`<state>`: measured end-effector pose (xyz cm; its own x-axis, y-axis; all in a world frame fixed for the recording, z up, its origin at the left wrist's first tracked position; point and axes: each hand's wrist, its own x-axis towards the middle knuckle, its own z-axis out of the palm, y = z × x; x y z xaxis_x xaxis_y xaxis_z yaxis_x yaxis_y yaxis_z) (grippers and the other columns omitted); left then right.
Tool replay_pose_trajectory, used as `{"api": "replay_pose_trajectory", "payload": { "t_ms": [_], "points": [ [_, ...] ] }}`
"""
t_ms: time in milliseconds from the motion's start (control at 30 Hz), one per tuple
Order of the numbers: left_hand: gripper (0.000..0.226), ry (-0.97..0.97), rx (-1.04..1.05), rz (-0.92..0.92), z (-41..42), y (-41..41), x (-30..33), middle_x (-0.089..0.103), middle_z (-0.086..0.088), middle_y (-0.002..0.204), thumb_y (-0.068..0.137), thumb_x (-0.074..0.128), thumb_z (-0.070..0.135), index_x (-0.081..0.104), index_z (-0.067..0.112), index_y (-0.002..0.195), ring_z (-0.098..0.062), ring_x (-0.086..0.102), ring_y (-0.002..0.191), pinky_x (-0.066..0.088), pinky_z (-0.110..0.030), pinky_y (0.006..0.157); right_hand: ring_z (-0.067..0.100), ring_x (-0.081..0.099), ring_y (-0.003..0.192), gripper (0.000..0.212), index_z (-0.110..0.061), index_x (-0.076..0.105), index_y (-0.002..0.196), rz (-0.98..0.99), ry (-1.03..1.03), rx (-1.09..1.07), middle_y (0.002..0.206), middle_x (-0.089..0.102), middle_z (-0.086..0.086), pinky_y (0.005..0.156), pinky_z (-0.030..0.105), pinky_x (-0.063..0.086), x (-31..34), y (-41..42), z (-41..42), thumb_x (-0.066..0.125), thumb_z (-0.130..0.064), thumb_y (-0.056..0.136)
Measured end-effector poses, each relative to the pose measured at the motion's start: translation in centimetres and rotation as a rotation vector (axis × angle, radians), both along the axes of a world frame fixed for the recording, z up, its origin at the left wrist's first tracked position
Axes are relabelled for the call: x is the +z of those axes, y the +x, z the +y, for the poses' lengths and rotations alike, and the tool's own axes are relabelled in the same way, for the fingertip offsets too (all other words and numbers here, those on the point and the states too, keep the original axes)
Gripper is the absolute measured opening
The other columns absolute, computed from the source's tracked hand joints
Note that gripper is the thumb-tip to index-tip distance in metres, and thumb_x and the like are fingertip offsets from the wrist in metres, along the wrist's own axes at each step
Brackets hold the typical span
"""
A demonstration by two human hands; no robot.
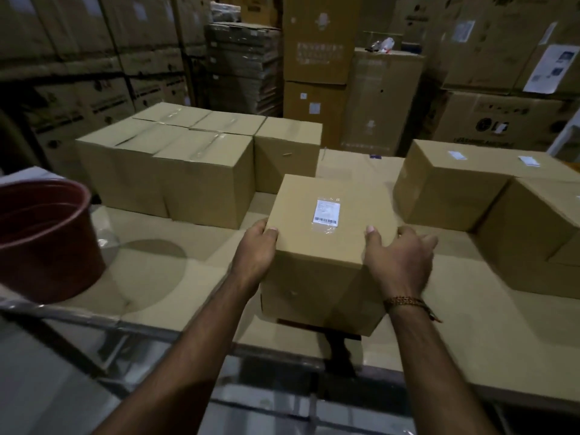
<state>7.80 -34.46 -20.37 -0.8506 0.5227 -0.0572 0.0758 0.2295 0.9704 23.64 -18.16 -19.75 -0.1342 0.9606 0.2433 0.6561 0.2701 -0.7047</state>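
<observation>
A cardboard box (pixel 326 246) is gripped by the left hand (pixel 255 252) and right hand (pixel 398 259), with the fingers clamped on its sides and the thumbs laid on top, at the near edge of the table (pixel 157 277). A white barcode label (pixel 327 212), its print unreadable, is taped on top. "LG" is printed on a carton (pixel 492 125) behind.

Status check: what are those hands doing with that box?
Left hand and right hand hold the labelled box by its sides. Other boxes crowd close behind. Red bucket off to the left.
</observation>
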Motion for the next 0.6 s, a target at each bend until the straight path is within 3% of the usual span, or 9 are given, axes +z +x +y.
{"api": "replay_pose_trajectory", "payload": {
  "t_ms": [133, 267, 400, 600],
  "points": [
    [0.035, -0.018, 0.024, -0.012, -6.1, -3.2, -0.3, 0.068, 0.004, 0.125, 0.11, 0.042, 0.03, 0.062, 0.022, 0.137, -0.017, 0.062, 0.113, 0.048, -0.037, 0.088, 0.042, 0.059, 0.114, 0.061, -0.005, 0.068, 0.124, 0.031, -0.033, 0.031, 0.127, 0.048, 0.015, 0.098, 0.047, 0.055, -0.8, -3.4, -6.0, 0.068, -0.058, 0.093],
    [0.037, -0.015, 0.04, -0.026, -10.4, -5.9, -0.8, 0.069, 0.006, 0.123, 0.109, 0.044, 0.03, 0.064, 0.022, 0.139, -0.015, 0.062, 0.113, 0.051, -0.038, 0.096, 0.04, 0.061, 0.113, 0.06, -0.005, 0.068, 0.128, 0.034, -0.053, 0.063, 0.127, 0.05, 0.014, 0.097, 0.044, 0.055, -1.4, -6.0, -9.7, 0.066, -0.055, 0.096],
    [0.035, 0.018, 0.046, -0.04, -12.9, -7.4, -1.8, 0.068, 0.009, 0.119, 0.11, 0.043, 0.025, 0.063, 0.025, 0.138, -0.004, 0.06, 0.107, 0.046, -0.028, 0.081, 0.042, 0.062, 0.107, 0.05, -0.002, 0.071, 0.115, 0.009, -0.034, 0.086, 0.12, 0.052, 0.016, 0.091, 0.042, 0.053, -1.8, -8.1, -11.6, 0.064, -0.05, 0.099],
    [0.04, -0.034, 0.013, 0.0, -13.6, -7.9, -3.6, 0.062, 0.009, 0.13, 0.112, 0.04, 0.037, 0.053, 0.028, 0.149, -0.017, 0.057, 0.122, 0.046, -0.037, 0.095, 0.043, 0.062, 0.106, 0.047, -0.002, 0.07, 0.115, -0.045, -0.004, 0.108, 0.12, 0.052, 0.016, 0.09, 0.044, 0.054, -2.8, -9.3, -11.3, 0.063, -0.046, 0.1]
  ]
}}
